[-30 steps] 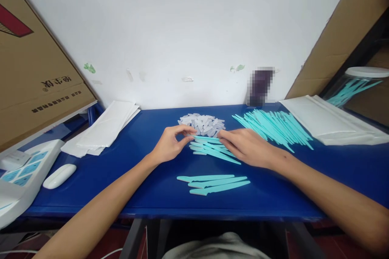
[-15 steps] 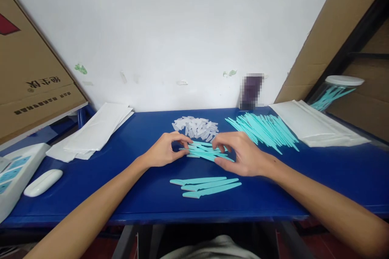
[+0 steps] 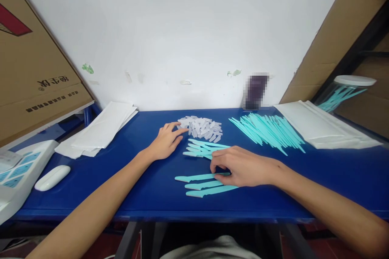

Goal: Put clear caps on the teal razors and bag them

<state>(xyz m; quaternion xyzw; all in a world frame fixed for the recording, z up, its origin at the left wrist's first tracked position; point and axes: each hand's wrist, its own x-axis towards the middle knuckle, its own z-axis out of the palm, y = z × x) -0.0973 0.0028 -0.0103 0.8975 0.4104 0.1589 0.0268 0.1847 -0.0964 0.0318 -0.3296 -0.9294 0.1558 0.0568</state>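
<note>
My left hand point(image 3: 165, 142) reaches to the left edge of a pile of small translucent blade caps point(image 3: 202, 126). Its fingers are spread, with the fingertips at the caps and the thumb apart. My right hand point(image 3: 235, 166) is curled over the handle end of the farthest of three turquoise eyebrow razors point(image 3: 196, 177), thumb and fingertips closed around that handle. These razors lie side by side, blade ends to the left. Just behind, partly covered by the right hand, is a small bunch of razors point(image 3: 197, 147).
A large heap of turquoise razors point(image 3: 267, 129) lies at the back right beside white plastic bags point(image 3: 322, 125). More white bags point(image 3: 100, 127), a white oval case point(image 3: 52, 178) and a power strip point(image 3: 28, 170) are on the left. A lidded jar point(image 3: 345, 91) holds razors.
Both hands have let go of the small razor bunch. The left moved up and left to the caps; the right came down toward me to the three razors. The view shifted slightly.
</note>
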